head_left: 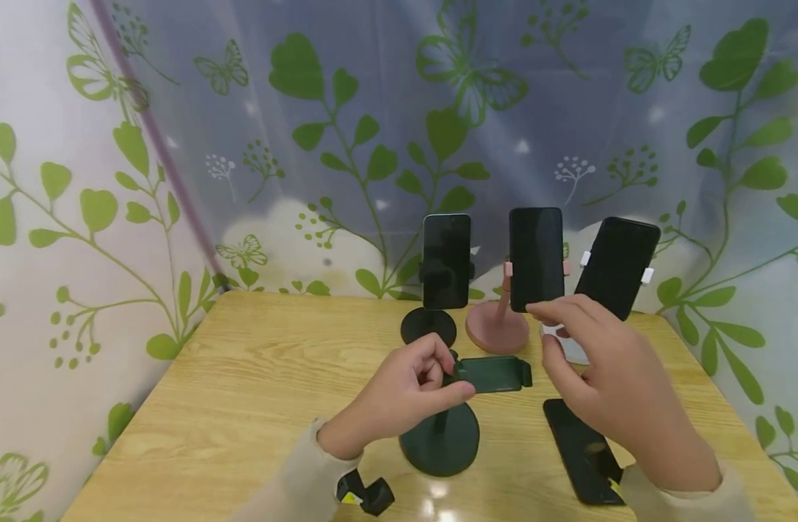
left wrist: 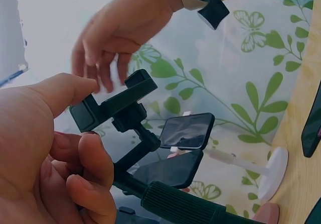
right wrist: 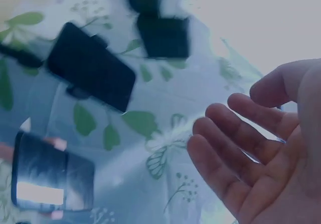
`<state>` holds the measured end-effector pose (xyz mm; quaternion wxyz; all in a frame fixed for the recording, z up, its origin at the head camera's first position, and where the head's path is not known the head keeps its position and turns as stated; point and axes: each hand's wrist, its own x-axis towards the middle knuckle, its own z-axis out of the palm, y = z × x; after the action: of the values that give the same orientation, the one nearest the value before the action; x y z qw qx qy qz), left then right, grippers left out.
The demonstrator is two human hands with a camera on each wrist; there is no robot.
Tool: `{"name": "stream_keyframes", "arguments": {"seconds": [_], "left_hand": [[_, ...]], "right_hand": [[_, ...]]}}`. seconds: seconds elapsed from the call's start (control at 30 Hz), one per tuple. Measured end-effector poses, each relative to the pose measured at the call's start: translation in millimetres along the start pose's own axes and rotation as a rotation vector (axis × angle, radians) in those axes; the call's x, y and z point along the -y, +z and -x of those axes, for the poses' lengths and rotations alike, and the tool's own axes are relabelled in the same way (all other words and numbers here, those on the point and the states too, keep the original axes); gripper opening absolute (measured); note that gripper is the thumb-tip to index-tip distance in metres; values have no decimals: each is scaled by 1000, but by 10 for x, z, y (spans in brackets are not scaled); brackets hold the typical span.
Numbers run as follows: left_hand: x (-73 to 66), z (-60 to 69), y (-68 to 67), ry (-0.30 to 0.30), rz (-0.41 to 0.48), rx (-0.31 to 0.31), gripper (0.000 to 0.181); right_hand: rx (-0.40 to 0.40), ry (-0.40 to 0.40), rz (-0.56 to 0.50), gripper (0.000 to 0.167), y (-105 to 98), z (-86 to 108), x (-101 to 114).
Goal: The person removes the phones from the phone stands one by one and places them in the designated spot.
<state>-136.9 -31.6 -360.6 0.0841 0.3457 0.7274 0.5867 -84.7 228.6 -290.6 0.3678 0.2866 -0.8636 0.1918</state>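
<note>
Dark green phone stand, one, standing upright near the front of a wood-grain table; round base, ribbed post in the left wrist view, and a cradle with raised end grips, turned to the right. Left hand: pinching the cradle's left end between thumb and curled fingers. Right hand: raised beyond the cradle's right end, apart from it, fingers loosely bent, thumb held away from them. Loose black phone, one, lying flat on the table to the right of the base, partly covered by the right forearm. Behind, in a row from left: black stand, pink stand and white stand, each bearing a dark-screened phone. Backdrop: curtain printed with green leaves and butterflies.
</note>
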Motion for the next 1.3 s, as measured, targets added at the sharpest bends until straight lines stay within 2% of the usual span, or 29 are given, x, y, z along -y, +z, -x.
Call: {"name": "stream_keyframes", "arguments": {"seconds": [0.1, 0.23, 0.3, 0.6, 0.8, 0.97, 1.17, 1.3], "left_hand": [[9, 12, -9, 4, -6, -4, 22], [5, 15, -13, 10, -16, -5, 22], [2, 7, -8, 17, -18, -1, 21], [8, 18, -19, 8, -21, 15, 18], [10, 26, -31, 8, -14, 49, 13], [9, 10, -37, -30, 55, 107, 19], [24, 1, -43, -73, 102, 105, 22], [22, -3, -40, -75, 123, 112, 25]], "right_hand": [[-45, -27, -71, 27, 38, -3, 94], [-67, -46, -114, 45, 116, 26, 134], [-81, -42, -115, 47, 149, 58, 125], [-31, 46, -133, 63, 238, 152, 66], [-51, 116, -101, 45, 265, 174, 21], [-17, 157, -69, 51, 282, 179, 13], [14, 187, -25, 50, 298, 168, 3], [49, 197, -6, 51, 298, 168, 7]]}}
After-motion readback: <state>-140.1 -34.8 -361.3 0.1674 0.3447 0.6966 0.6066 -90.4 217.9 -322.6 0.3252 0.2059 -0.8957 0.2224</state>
